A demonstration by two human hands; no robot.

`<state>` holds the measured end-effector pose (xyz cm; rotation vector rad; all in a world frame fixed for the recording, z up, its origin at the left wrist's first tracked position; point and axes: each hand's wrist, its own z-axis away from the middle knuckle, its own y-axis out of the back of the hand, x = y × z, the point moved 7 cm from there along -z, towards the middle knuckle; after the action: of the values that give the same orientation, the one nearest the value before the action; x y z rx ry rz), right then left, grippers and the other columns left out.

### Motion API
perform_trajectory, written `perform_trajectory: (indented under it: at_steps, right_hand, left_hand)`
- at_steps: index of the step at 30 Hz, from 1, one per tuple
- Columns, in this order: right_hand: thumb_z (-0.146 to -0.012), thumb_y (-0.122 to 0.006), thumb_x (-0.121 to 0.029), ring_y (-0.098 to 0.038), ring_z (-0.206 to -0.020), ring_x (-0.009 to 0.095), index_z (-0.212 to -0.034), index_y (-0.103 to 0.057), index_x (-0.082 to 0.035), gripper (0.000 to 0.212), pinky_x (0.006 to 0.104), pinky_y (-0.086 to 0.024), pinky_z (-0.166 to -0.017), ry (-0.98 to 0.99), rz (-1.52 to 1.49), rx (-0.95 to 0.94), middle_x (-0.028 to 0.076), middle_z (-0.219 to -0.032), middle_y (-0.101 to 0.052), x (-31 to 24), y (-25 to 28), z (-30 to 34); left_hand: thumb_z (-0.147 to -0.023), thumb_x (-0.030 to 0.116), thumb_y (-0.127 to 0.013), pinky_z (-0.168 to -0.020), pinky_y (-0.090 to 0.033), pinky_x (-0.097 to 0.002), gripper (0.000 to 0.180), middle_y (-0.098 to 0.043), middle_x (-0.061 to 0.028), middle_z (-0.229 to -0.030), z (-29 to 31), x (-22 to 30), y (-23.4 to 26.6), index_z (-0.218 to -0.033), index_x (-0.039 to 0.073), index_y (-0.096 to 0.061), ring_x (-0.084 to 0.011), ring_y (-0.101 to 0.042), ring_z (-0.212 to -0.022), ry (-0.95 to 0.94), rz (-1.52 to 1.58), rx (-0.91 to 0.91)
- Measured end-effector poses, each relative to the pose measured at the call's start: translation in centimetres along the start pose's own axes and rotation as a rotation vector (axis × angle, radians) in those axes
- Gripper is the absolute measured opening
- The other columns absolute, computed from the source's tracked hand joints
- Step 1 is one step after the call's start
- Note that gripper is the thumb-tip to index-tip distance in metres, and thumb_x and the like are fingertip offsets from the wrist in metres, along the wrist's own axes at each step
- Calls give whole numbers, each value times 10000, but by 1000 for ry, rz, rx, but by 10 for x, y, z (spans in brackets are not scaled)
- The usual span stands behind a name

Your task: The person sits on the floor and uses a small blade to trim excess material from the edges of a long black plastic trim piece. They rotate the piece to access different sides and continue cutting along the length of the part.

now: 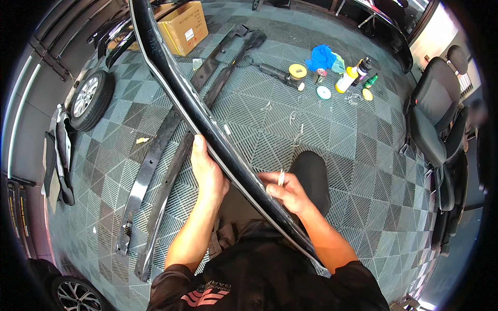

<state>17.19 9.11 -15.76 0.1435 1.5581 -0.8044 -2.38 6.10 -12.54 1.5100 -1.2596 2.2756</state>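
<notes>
A long, glossy black car trim strip with pale edges crosses in front of me, slanting from the upper left to my right forearm. My left hand grips its near edge, thumb up along the side and fingers hidden beneath. At the strip's opposite edge, lower down, is my right hand, its fingers closed. A small, slim, pale piece sticks up between those fingers; its exact kind is too small to make out. The right fingertips lie against or just behind the strip, partly hidden.
More long dark trim pieces lie on the tiled floor at left. Beyond them stand a wheel and a cardboard box. A polisher, bottles and a blue cloth sit ahead right. Car seats line the right.
</notes>
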Motion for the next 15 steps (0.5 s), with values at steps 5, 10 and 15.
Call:
perform_trajectory:
  at_steps: [5,10,15]
  right_hand:
    - [-834,-840,-239,-590,-716,46,-1149,-686,27,440,207,-476,-622,89,267,196,41,-909,-707,-45,-4,-21]
    - [-774,-884,-242,-545,-650,44,-1001,-721,-19,357,225,-448,-573,63,408,224,3,-826,-685,-58,-18,-38]
    - [-811,-855,-193,-579,-669,58,-913,-714,-19,247,248,-478,-595,98,328,172,12,-776,-685,-63,-30,-49]
  left_hand:
    - [-1002,611,-489,-530,-533,-278,551,-619,-28,-801,1,1,0,-1062,77,-611,-130,-609,-617,-32,-1,9]
    - [-1030,487,-531,-686,-550,-275,460,-639,-42,-945,8,7,-4,-1135,44,-597,-130,-628,-798,-13,56,-19]
    - [-1004,593,-505,-602,-532,-269,522,-621,1,-845,8,12,-3,-1081,89,-617,-109,-613,-696,-68,-15,1]
